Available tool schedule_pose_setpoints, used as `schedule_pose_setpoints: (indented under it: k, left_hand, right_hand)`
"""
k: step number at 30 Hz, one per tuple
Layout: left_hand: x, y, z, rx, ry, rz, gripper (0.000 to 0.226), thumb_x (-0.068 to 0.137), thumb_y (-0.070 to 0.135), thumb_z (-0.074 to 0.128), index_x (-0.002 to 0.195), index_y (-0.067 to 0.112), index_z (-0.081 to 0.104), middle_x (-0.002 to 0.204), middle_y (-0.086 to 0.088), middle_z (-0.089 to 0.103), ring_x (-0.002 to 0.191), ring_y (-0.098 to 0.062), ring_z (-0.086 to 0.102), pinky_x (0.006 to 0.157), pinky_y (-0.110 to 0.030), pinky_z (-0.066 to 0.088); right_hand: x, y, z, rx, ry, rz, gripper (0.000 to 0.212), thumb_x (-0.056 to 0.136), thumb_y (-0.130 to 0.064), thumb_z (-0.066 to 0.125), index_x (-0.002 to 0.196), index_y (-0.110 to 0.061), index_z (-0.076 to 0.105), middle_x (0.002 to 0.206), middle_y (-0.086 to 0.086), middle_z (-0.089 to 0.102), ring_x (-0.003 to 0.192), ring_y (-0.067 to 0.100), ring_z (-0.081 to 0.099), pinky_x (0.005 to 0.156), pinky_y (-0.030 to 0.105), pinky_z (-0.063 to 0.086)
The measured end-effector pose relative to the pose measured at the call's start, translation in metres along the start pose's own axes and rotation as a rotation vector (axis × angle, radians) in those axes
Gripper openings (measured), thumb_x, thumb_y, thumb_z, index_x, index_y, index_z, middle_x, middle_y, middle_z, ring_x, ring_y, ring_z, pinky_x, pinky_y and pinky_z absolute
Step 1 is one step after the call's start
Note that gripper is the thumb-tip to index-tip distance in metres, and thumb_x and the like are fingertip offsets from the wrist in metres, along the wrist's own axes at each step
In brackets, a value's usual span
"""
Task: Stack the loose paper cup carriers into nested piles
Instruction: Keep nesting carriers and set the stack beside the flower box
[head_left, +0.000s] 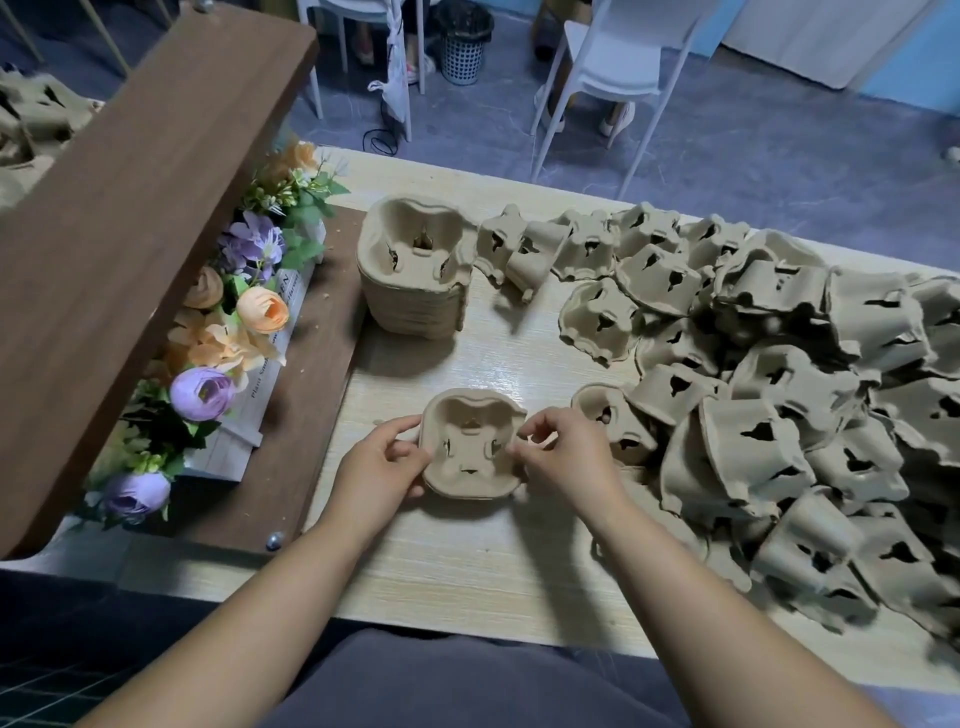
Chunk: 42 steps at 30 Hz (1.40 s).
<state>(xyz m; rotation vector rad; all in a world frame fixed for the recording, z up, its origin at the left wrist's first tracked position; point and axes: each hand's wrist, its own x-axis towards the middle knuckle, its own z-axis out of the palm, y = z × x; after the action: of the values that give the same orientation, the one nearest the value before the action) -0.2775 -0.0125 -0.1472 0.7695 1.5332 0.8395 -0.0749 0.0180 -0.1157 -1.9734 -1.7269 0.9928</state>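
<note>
We held one paper cup carrier (470, 447) at the near side of the table (467, 561), our left hand (382, 462) gripping its left edge and our right hand (561, 457) pinching its right rim. The nested pile (413, 270) stood behind it, and the loose carriers (779, 415) lay heaped at the right.

Soft, even light from overhead keeps the pale table (467, 561) bright, with a faint sheen and only short, diffuse shadows under the nested pile (415, 291) and the carrier (470, 447). The wide-angle lens bows the wooden board (130, 260) and the table's edges, the loose heap (831, 441) blurs slightly toward the right border, and the floor (727, 145) behind is dimmer.
</note>
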Motion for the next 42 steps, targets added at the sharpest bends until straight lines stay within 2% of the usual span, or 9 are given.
schedule_pose_setpoints:
  k: [5, 9, 14, 18, 21, 28, 34, 39, 42]
  left_hand:
    - [0.006, 0.002, 0.003, -0.011, 0.022, 0.019, 0.033, 0.089, 0.001, 0.062, 0.109, 0.028, 0.060, 0.072, 0.000, 0.057, 0.066, -0.013, 0.059, 0.056, -0.022, 0.055]
    - [0.018, 0.010, 0.007, 0.011, 0.048, 0.030, 0.035, 0.090, 0.003, 0.061, 0.117, 0.025, 0.061, 0.067, 0.007, 0.055, 0.063, -0.013, 0.058, 0.064, -0.032, 0.057]
    - [0.024, 0.011, 0.007, 0.056, 0.066, 0.033, 0.035, 0.090, 0.005, 0.062, 0.120, 0.021, 0.062, 0.071, 0.004, 0.049, 0.064, -0.012, 0.053, 0.057, -0.029, 0.056]
    - [0.020, 0.009, 0.003, 0.050, 0.064, 0.025, 0.034, 0.090, 0.005, 0.062, 0.120, 0.019, 0.062, 0.070, 0.004, 0.047, 0.063, -0.013, 0.052, 0.058, -0.029, 0.055]
    - [0.017, 0.010, -0.001, 0.047, 0.057, 0.033, 0.032, 0.090, 0.005, 0.062, 0.119, 0.021, 0.063, 0.066, 0.006, 0.048, 0.060, -0.011, 0.053, 0.059, -0.029, 0.055]
    - [0.002, 0.012, -0.011, 0.003, 0.046, 0.040, 0.030, 0.092, 0.002, 0.058, 0.115, 0.022, 0.061, 0.071, 0.002, 0.048, 0.062, -0.011, 0.051, 0.050, -0.015, 0.052]
    - [-0.009, 0.005, -0.030, 0.035, 0.080, 0.059, 0.029, 0.092, 0.000, 0.056, 0.114, 0.018, 0.062, 0.072, -0.001, 0.048, 0.061, -0.016, 0.050, 0.047, -0.013, 0.049]
    - [-0.013, 0.004, -0.035, 0.036, 0.078, 0.056, 0.031, 0.093, 0.001, 0.057, 0.116, 0.021, 0.063, 0.072, -0.001, 0.049, 0.064, -0.016, 0.051, 0.048, -0.012, 0.048]
    - [-0.013, 0.004, -0.034, 0.047, 0.090, 0.065, 0.031, 0.093, 0.001, 0.056, 0.116, 0.020, 0.063, 0.071, 0.000, 0.048, 0.063, -0.016, 0.051, 0.048, -0.013, 0.049]
  right_hand:
    - [0.037, -0.015, -0.026, 0.195, 0.034, -0.014, 0.031, 0.087, -0.023, 0.067, 0.115, -0.013, 0.058, 0.107, 0.000, 0.057, 0.066, -0.001, 0.056, 0.059, 0.010, 0.043]
    - [0.095, -0.026, -0.038, 0.214, 0.085, 0.048, 0.052, 0.086, -0.033, 0.066, 0.128, -0.010, 0.048, 0.124, 0.006, 0.055, 0.107, 0.017, 0.055, 0.092, 0.032, 0.046]
    - [0.144, -0.035, -0.029, 0.218, 0.109, 0.107, 0.050, 0.083, -0.037, 0.069, 0.119, -0.005, 0.056, 0.118, 0.008, 0.061, 0.108, 0.023, 0.057, 0.093, 0.038, 0.046]
    - [0.153, -0.037, -0.027, 0.175, 0.161, 0.099, 0.024, 0.089, -0.029, 0.062, 0.075, -0.010, 0.060, 0.083, 0.014, 0.069, 0.079, 0.030, 0.065, 0.068, 0.036, 0.050]
    - [0.128, -0.036, -0.042, 0.289, 0.154, 0.029, 0.020, 0.091, -0.020, 0.060, 0.072, -0.014, 0.055, 0.070, 0.007, 0.064, 0.054, 0.017, 0.063, 0.043, 0.022, 0.045]
    - [0.020, 0.009, -0.050, 0.019, 0.068, -0.144, 0.020, 0.083, -0.011, 0.069, 0.102, -0.017, 0.070, 0.090, -0.007, 0.065, 0.078, 0.009, 0.062, 0.080, 0.024, 0.048]
    - [-0.027, 0.032, -0.018, -0.046, 0.034, -0.188, 0.016, 0.084, -0.015, 0.068, 0.100, -0.015, 0.072, 0.101, -0.003, 0.069, 0.094, 0.011, 0.062, 0.088, 0.024, 0.048]
    - [-0.027, 0.031, -0.019, -0.091, 0.191, -0.141, 0.004, 0.086, -0.019, 0.066, 0.088, -0.021, 0.064, 0.090, -0.008, 0.057, 0.073, 0.004, 0.056, 0.073, 0.021, 0.046]
    - [-0.013, 0.027, -0.026, -0.120, 0.235, 0.019, 0.022, 0.088, -0.027, 0.062, 0.105, -0.013, 0.058, 0.099, -0.001, 0.056, 0.083, 0.013, 0.053, 0.077, 0.027, 0.041]
